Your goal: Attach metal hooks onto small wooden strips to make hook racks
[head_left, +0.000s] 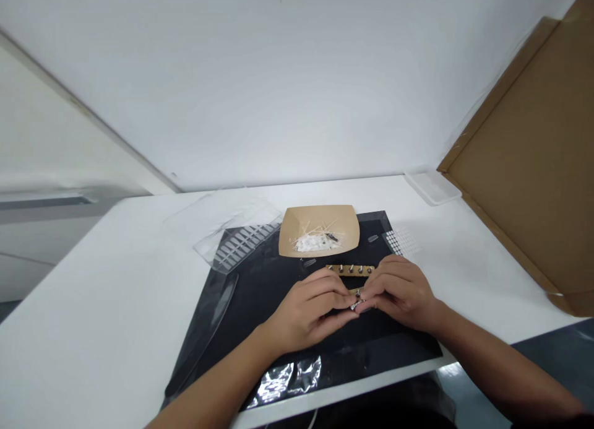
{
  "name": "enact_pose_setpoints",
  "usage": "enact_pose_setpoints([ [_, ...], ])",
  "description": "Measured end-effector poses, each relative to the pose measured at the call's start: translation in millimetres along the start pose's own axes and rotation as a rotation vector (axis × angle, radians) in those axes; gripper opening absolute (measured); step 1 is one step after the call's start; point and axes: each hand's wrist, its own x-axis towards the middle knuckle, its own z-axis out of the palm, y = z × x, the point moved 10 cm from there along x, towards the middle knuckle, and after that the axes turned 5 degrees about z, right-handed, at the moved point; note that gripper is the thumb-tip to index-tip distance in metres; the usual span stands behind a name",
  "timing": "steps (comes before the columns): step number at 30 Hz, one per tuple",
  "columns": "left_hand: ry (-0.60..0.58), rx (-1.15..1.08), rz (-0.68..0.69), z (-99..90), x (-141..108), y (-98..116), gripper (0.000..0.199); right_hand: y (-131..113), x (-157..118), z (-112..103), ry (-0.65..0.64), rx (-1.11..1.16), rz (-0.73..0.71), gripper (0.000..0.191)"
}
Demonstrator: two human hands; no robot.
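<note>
My left hand [313, 308] and my right hand [401, 293] meet over a black mat [250, 317]. Between their pinched fingertips is a small shiny metal piece [357, 304], partly hidden by the fingers. Just beyond the fingertips lies a gold-coloured strip [346, 272] bearing several small metal pegs in a row. Part of another gold-coloured piece shows between the hands. A brown paper tray [290, 231] stands behind, with white bits, thin sticks and a small dark item in it.
Clear plastic sheets with a row of pale tabs [244, 243] lie at the mat's back left. A sheet of white dots [403, 241] is at the right. Farther back are a shallow clear tray [434, 187] and a large cardboard box [524, 169] on the right.
</note>
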Motion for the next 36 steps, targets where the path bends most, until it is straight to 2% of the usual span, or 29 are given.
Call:
enact_pose_setpoints([
  [5,0.027,-0.036,-0.028,-2.3,3,0,0.018,4,-3,0,-0.025,0.049,0.052,0.015],
  [10,0.074,-0.112,-0.058,-5.3,5,-1,0.018,5,-2,2,-0.062,0.124,0.054,0.006],
  [16,0.099,-0.166,-0.158,-2.7,0,-11,0.013,15,-2,12,-0.137,0.178,0.163,0.005],
  [28,0.135,-0.119,-0.185,1.9,-4,-11,0.012,21,-5,19,-0.007,0.197,0.21,0.013],
  [36,0.093,-0.166,-0.181,7.3,-4,-9,0.013,22,-4,21,-0.136,0.315,0.198,0.012],
])
